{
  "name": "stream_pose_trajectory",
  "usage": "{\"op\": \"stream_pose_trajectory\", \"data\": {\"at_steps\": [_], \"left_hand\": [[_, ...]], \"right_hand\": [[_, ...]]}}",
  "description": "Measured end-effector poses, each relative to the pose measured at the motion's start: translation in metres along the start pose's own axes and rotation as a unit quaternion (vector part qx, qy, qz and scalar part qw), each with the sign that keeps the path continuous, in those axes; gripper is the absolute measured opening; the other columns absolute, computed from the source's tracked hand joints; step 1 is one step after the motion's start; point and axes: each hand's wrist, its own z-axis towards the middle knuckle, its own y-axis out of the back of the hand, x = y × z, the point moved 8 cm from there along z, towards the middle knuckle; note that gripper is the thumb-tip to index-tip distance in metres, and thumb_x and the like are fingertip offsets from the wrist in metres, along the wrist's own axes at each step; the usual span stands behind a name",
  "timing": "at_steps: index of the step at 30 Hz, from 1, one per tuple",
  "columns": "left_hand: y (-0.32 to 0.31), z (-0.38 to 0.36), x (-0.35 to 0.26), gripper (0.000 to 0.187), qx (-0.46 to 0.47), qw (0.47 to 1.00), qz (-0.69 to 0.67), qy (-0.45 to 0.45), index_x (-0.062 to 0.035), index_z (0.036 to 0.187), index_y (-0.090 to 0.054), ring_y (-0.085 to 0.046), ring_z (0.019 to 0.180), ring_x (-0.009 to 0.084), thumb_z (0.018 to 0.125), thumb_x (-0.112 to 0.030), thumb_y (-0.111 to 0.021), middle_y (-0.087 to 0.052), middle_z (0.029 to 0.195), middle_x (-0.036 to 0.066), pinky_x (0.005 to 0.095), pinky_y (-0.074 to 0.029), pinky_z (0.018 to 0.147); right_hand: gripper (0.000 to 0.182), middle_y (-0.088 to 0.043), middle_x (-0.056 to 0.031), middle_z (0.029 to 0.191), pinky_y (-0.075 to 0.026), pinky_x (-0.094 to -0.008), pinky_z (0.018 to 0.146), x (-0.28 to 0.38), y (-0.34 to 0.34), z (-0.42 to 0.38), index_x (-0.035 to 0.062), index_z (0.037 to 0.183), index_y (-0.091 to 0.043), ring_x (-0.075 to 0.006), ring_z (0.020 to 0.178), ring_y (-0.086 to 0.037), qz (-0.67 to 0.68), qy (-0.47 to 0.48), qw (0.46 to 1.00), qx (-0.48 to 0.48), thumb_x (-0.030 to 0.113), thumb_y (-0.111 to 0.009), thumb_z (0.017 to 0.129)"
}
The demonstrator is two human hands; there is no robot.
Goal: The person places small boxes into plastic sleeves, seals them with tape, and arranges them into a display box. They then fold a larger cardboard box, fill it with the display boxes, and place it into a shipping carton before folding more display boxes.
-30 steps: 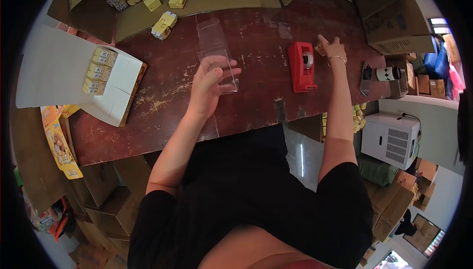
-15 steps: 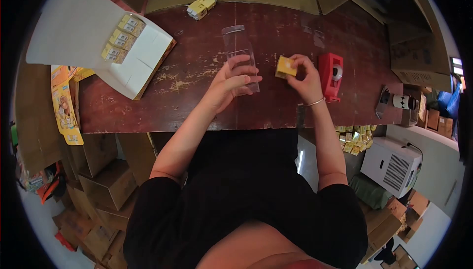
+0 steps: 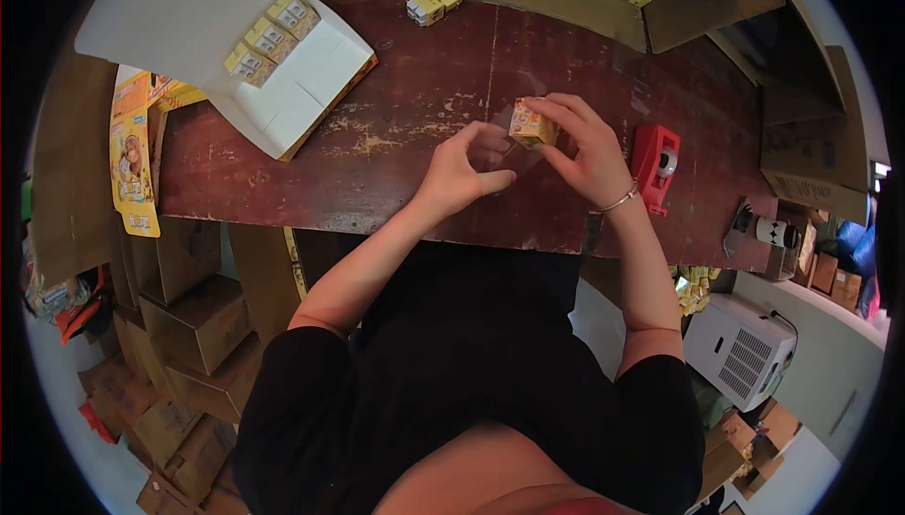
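A small yellow printed box (image 3: 531,125) is gripped by my right hand (image 3: 586,149), fingers on top and thumb below. Just to its left, my left hand (image 3: 459,174) curls around a clear plastic sleeve (image 3: 518,153), thumb stretched toward the right. The box is at the sleeve's end; whether it is inside cannot be made out. Much of the sleeve is hidden by the left fingers or too transparent to trace. A red tape dispenser (image 3: 654,171) stands close to the right wrist.
An open white carton (image 3: 311,81) holding several small yellow boxes (image 3: 269,41) lies at the left. More yellow boxes (image 3: 436,1) sit by a cardboard flap (image 3: 556,4) at the back. A black-and-white cup (image 3: 775,232) is near the right edge of the worn red table (image 3: 377,171).
My right hand has brought the yellow box left to the plastic sleeve, turning its printed side into view. The sleeve has tilted in my left hand. The whole view has shifted somewhat.
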Motion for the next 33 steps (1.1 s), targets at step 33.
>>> {"op": "stream_pose_trajectory", "data": {"at_steps": [33], "left_hand": [[0.086, -0.068, 0.035, 0.048, 0.025, 0.883, -0.451, 0.128, -0.0069, 0.127, -0.051, -0.06, 0.109, 0.0261, 0.081, -0.014, -0.063, -0.061, 0.117, 0.013, 0.0421, -0.049, 0.095]], "right_hand": [[0.05, -0.062, -0.0048, 0.114, -0.045, -0.0335, 0.09, -0.037, -0.147, 0.208, 0.0133, 0.123, -0.055, -0.0247, 0.115, -0.053, -0.47, 0.279, 0.837, -0.033, 0.015, -0.069, 0.074]]}}
